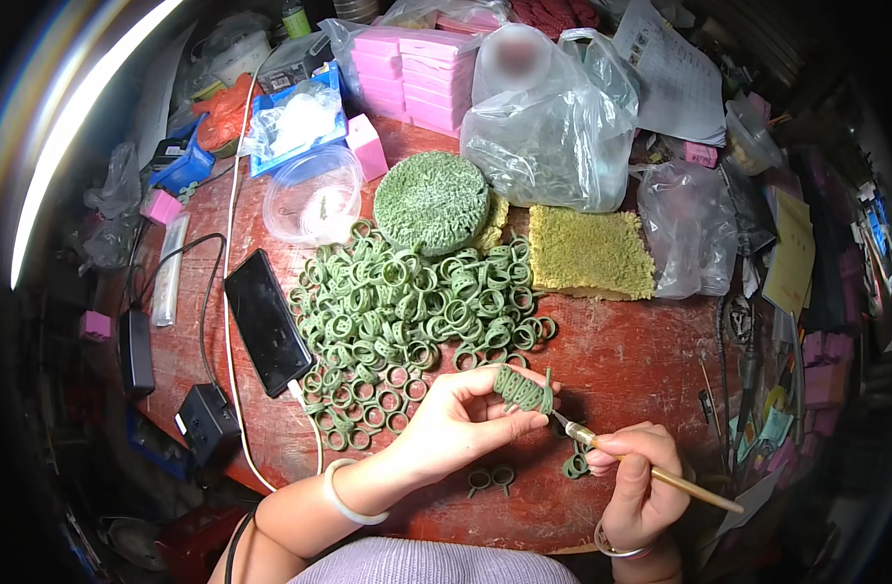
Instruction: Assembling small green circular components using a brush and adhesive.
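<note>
Red tabletop [601, 341]: left hand [470, 419] gripping green rings [519, 389]; right hand [645, 482], slim tool [701, 491] (tan-handled).

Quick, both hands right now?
Left hand: closed, holding stacked green rings.
Right hand: closed, holding a thin tool, tip at the rings.

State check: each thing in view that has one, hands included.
Left hand: closed on the held green rings
Held green rings: lined up in a row
Right hand: closed on the wooden-handled tool
Wooden-handled tool: tip at the held rings
Loose green rings: heaped
Phone: screen dark, white plug at lower end
Clear tub: uncovered
Yellow pad: lying flat
Pink blocks: stacked
</note>
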`<state>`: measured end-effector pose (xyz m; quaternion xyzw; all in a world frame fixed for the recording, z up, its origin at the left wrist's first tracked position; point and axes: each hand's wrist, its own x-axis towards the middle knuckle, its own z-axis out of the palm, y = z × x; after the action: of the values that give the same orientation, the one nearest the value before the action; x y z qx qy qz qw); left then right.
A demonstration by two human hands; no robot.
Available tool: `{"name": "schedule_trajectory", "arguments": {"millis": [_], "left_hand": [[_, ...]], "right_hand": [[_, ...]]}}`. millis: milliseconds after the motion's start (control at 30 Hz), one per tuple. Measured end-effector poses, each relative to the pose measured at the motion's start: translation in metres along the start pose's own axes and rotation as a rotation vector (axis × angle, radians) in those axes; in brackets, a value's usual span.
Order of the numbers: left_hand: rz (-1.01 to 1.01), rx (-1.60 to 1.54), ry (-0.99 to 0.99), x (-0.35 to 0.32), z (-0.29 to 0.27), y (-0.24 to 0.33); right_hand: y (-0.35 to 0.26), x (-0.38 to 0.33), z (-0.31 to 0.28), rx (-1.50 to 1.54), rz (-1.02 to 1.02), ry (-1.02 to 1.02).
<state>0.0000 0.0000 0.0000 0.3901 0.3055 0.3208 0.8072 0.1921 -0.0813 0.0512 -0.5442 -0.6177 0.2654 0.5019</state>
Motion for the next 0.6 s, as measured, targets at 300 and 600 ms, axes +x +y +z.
{"name": "schedule_trajectory", "arguments": {"millis": [300,600], "left_hand": [[0.124,0.112,-0.008,0.0031,0.0014,-0.0022],[0.191,0.236,-0.034,0.0025,-0.0001,-0.0078]], "right_hand": [[-0.0011,0.0044,0.0000,-0.137,-0.088,-0.055],[0.0018,0.0004,-0.0011,0.116,0.009,0.106]]}}
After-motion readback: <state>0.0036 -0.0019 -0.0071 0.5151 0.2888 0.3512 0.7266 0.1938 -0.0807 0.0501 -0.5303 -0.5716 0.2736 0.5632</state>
